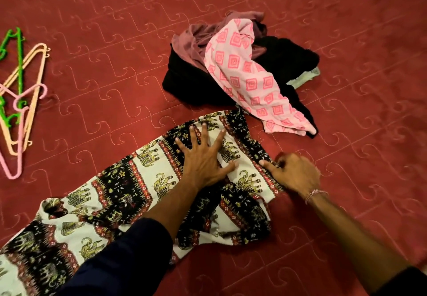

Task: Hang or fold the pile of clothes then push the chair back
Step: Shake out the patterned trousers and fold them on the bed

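On the red quilted bed cover, left to right:

Far left edge: a loose bunch of plastic hangers lies flat, green, peach and pink ones overlapping, well apart from the clothes.

Lower left to centre: elephant-print garment, cream and black with red bands, lies spread out on the cover; it runs from the lower left corner of the view up toward the middle, and its near right part is bunched and creased.

Left hand: flat on the elephant-print garment, palm down, fingers straight and splayed wide, pressing the cloth to the cover; a dark sleeve covers the forearm.

Upper centre: pile of clothes sits just beyond the garment, a black piece at the bottom, a mauve one on top at the back, and a pink cloth with a square pattern draped across it and trailing down toward the garment's far end.

Right hand: at the garment's right edge, blurred; fingers curled, seemingly pinching the hem with the forefinger stretched along it. A thread band circles the wrist.
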Demonstrator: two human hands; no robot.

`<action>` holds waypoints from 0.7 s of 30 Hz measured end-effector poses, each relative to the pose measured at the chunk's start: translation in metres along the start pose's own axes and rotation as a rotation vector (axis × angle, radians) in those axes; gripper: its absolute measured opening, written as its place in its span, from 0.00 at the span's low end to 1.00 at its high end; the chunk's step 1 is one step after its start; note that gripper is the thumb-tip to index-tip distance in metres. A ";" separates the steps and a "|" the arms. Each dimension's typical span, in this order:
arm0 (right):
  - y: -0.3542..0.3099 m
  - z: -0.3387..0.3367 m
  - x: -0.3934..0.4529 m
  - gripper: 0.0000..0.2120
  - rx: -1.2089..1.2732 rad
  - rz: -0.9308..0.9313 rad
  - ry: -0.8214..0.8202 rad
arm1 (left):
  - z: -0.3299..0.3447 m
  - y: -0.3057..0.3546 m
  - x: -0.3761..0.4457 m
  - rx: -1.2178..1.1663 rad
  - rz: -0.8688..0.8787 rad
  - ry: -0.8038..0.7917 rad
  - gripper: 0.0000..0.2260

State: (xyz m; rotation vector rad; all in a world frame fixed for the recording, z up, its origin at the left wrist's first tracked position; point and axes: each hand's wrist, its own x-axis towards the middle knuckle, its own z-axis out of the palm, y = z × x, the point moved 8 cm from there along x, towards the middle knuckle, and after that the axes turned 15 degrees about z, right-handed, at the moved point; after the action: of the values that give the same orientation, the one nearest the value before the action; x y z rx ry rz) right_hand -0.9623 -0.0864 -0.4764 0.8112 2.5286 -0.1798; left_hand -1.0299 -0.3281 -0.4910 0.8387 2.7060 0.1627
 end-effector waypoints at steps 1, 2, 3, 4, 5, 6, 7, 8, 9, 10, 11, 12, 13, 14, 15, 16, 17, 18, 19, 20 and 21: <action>-0.003 0.002 -0.002 0.26 -0.001 -0.047 -0.020 | -0.003 0.002 0.001 0.014 -0.006 0.007 0.43; -0.007 0.005 -0.005 0.25 0.055 -0.117 -0.083 | -0.008 0.004 0.003 0.036 -0.007 0.023 0.40; -0.013 0.006 -0.011 0.22 0.143 -0.208 -0.161 | -0.013 0.007 0.006 0.054 0.001 0.056 0.37; -0.018 0.005 -0.017 0.19 0.257 -0.280 -0.249 | -0.019 0.011 0.009 0.053 0.028 0.106 0.33; -0.021 0.003 -0.023 0.16 0.399 -0.323 -0.346 | -0.023 0.015 0.012 0.034 0.076 0.155 0.29; -0.021 0.000 -0.028 0.14 0.528 -0.341 -0.432 | -0.026 0.020 0.017 0.012 0.137 0.182 0.27; -0.018 0.000 -0.028 0.13 0.591 -0.338 -0.468 | -0.026 0.025 0.023 -0.006 0.198 0.184 0.25; -0.014 0.002 -0.028 0.13 0.576 -0.318 -0.453 | -0.024 0.029 0.029 -0.019 0.249 0.160 0.25; -0.009 0.005 -0.026 0.11 0.505 -0.286 -0.405 | -0.021 0.032 0.034 -0.028 0.282 0.118 0.25; -0.003 0.008 -0.023 0.11 0.424 -0.249 -0.345 | -0.018 0.034 0.040 -0.034 0.294 0.070 0.25; 0.003 0.011 -0.020 0.12 0.355 -0.199 -0.295 | -0.014 0.034 0.046 -0.032 0.290 0.031 0.25; 0.008 0.014 -0.018 0.13 0.304 -0.153 -0.264 | -0.012 0.033 0.052 -0.019 0.276 0.008 0.26; 0.012 0.015 -0.016 0.15 0.259 -0.119 -0.237 | -0.011 0.032 0.058 -0.001 0.256 -0.005 0.26; 0.016 0.016 -0.016 0.17 0.220 -0.102 -0.198 | -0.010 0.031 0.063 0.014 0.231 -0.018 0.27; 0.020 0.014 -0.015 0.20 0.187 -0.094 -0.146 | -0.008 0.029 0.069 0.022 0.203 -0.035 0.27; 0.025 0.012 -0.015 0.23 0.160 -0.088 -0.088 | -0.005 0.028 0.073 0.027 0.178 -0.054 0.28; 0.029 0.010 -0.015 0.26 0.126 -0.074 -0.028 | -0.003 0.027 0.077 0.030 0.163 -0.068 0.28; 0.032 0.009 -0.016 0.28 0.082 -0.054 0.034 | -0.001 0.027 0.079 0.029 0.159 -0.075 0.28; 0.035 0.008 -0.017 0.29 0.048 -0.036 0.091 | -0.001 0.027 0.079 0.020 0.162 -0.074 0.28; 0.035 0.008 -0.019 0.30 0.040 -0.028 0.151 | -0.001 0.027 0.079 -0.001 0.173 -0.063 0.28; 0.034 0.006 -0.020 0.30 0.063 -0.038 0.215 | -0.003 0.026 0.078 -0.029 0.188 -0.045 0.28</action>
State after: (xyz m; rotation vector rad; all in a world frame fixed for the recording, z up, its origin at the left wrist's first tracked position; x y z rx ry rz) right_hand -0.9256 -0.0707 -0.4718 0.8477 2.7538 -0.1941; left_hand -1.0776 -0.2622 -0.5027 1.0739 2.5749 0.2208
